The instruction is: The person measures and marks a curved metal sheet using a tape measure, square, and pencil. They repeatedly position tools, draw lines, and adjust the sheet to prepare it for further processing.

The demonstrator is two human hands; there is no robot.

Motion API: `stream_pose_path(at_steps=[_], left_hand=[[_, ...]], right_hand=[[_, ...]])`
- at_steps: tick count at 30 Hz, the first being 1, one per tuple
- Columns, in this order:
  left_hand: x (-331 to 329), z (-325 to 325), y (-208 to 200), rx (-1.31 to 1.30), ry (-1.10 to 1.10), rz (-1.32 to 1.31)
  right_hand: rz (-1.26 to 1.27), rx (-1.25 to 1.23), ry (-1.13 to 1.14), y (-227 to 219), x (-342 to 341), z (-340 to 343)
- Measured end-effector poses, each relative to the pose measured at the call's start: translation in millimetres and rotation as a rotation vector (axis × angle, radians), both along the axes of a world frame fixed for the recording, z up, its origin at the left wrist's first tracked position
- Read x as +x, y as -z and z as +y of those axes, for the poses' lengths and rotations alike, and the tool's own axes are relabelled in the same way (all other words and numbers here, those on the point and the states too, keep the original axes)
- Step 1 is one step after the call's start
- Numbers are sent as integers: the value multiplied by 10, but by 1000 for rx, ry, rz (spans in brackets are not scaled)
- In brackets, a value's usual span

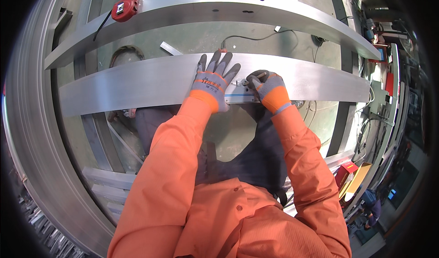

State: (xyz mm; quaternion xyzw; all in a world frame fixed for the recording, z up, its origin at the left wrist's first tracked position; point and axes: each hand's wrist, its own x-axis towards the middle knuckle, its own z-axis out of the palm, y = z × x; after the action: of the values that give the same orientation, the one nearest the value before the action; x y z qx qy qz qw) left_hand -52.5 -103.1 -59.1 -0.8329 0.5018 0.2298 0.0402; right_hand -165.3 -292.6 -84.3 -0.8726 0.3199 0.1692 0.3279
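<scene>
Head view: left hand [211, 85] splays flat on aluminium beam [137, 84], likely stiff, best edge-gripped; right hand [269, 88] pinches slim tool [261, 75].

From afar I saw an orange shirt [215, 226] with long, wrinkled sleeves [162, 189] and small buttons [239, 208], and dark trousers [270, 155]. Both hands [211, 80] wore grey gloves [271, 83] with orange cuffs [275, 98] and dark fingertips [235, 68].
</scene>
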Motion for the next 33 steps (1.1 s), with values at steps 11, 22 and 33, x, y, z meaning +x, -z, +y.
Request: stream_pose_path(at_steps=[11,22,33], left_hand=[[-14,-23,-9,-6,-38,21],[-40,-11,-6,-4,-30,4],[-107,20,-46,10,-23,-38]], right_hand=[[-308,408,350,95,-159,210],[61,-46,-89,-183,121,67],[-541,547,533,-771,-544,276]])
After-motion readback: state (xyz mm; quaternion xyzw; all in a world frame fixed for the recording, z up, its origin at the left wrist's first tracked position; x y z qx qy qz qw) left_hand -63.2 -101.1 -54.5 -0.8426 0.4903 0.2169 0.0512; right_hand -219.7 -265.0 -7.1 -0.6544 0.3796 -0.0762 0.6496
